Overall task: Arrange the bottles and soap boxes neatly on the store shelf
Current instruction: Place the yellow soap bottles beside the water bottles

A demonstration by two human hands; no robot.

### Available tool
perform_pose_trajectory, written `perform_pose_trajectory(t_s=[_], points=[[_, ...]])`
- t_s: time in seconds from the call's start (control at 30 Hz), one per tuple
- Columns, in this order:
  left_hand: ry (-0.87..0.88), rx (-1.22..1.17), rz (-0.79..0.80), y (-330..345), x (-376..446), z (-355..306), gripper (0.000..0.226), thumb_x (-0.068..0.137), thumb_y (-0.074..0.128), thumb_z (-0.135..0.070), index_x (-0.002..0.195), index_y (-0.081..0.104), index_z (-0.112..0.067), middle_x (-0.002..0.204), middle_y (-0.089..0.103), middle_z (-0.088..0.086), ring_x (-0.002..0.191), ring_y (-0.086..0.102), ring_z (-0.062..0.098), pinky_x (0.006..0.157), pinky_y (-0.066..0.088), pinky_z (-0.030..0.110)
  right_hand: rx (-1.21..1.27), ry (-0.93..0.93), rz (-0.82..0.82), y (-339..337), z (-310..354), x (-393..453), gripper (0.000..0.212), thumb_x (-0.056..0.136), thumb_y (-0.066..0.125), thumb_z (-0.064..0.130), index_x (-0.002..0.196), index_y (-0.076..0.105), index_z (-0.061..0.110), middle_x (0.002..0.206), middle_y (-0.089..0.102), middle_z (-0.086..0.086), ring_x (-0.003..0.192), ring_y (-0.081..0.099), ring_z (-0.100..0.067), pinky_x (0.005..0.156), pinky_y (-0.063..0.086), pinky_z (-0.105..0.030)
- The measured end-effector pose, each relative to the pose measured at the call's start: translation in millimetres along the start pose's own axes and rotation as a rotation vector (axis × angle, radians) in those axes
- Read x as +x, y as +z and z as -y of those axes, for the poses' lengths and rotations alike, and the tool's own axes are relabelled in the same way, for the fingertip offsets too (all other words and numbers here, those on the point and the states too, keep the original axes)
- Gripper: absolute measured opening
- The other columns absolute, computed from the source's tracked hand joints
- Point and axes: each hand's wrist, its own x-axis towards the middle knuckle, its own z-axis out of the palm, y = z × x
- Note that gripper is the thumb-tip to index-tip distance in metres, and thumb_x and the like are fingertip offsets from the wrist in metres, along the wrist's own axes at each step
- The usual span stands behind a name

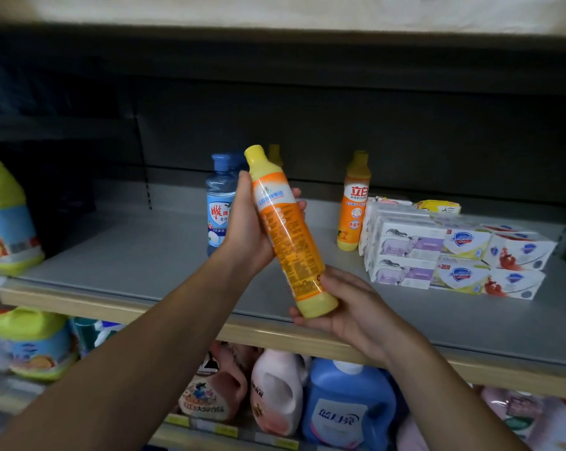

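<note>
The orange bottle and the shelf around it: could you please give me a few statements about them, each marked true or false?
1. Both hands hold the orange bottle: left hand on its upper part, right hand at its base. True.
2. The held bottle stands upright on the shelf. False: it is tilted, above the shelf.
3. The soap boxes are stacked on the shelf's right side. True.
4. The blue bottle lies on its side. False: it stands upright.
5. A second orange bottle stands left of the soap boxes. True.
</note>
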Motion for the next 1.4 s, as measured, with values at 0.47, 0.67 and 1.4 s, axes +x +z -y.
perform_pose_trajectory(t_s=[0.47, 0.67, 1.4], points=[[0.103, 0.54, -0.298, -2, -8, 22, 0.024, 0.092, 0.061, -0.036, 0.103, 0.053, -0.016, 0.105, 0.067, 0.006, 0.096, 0.068, 0.022, 0.067, 0.058, 0.038, -1.333, -0.72, -0.689, -18, -31, 7, 0.069, 0.082, 0.077, 0.017, 0.144, 0.045, 0.02, 0.137, 0.05, -0.003, 0.122, 0.049, -0.018, 0.094, 0.039, -0.025], [0.102, 0.568, -0.266, -11, -3, 16, 0.031, 0.092, 0.062, -0.037, 0.11, 0.055, -0.014, 0.107, 0.069, 0.008, 0.096, 0.07, 0.024, 0.071, 0.06, 0.044, -1.362, -0.727, -0.512, -25, -30, -1, 0.069, 0.082, 0.076, 0.023, 0.144, 0.046, 0.022, 0.14, 0.049, 0.002, 0.121, 0.049, -0.009, 0.094, 0.039, -0.017], [0.235, 1.111, -0.035, -1, 25, -7, 0.036, 0.094, 0.061, -0.031, 0.126, 0.047, -0.024, 0.108, 0.065, -0.004, 0.093, 0.066, 0.009, 0.06, 0.057, 0.02, -1.278, -0.357, -0.409, -41, -20, 11, 0.058, 0.085, 0.069, 0.037, 0.138, 0.05, 0.025, 0.131, 0.061, 0.004, 0.115, 0.059, -0.013, 0.1, 0.047, -0.034]])
